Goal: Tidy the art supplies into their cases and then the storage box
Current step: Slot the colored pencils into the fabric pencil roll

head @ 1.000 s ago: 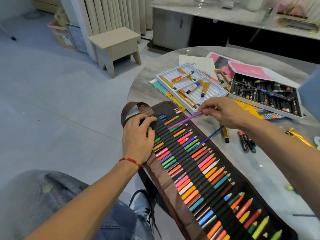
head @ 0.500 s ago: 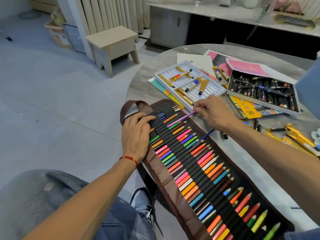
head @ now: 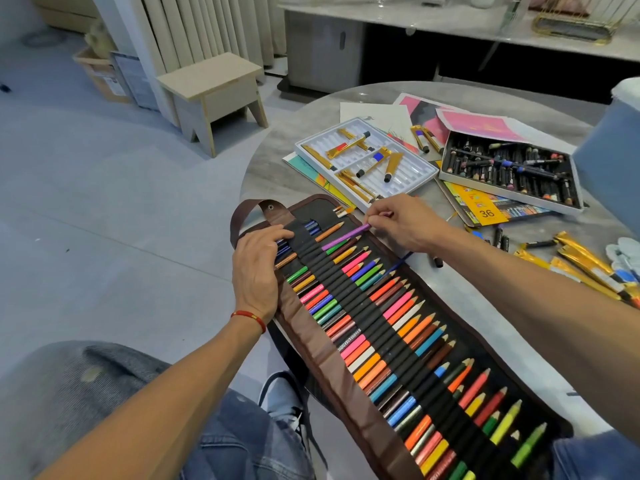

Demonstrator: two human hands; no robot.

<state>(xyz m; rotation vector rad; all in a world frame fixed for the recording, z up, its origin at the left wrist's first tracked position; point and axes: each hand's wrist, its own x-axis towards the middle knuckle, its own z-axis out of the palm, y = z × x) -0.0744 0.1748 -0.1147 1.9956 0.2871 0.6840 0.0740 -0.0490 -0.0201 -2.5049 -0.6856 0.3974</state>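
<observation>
the right hand (head: 405, 221) pinches the purple pencil (head: 347, 234) at its back end, feeding it into a loop of the pencil roll (head: 363, 313) at the surface's near-left edge. the left hand (head: 258, 268) presses flat on the roll, fingers straight. the next move likely requires pushing the pencil fully home.

Matt brown cloth pencil roll (head: 332, 372) at six o'clock, black elastic band; glossy marbled tabletop (head: 277, 161); white moulded plastic tray (head: 420, 168) at twelve, shiny gold foil-like tubes (head: 393, 167).
</observation>
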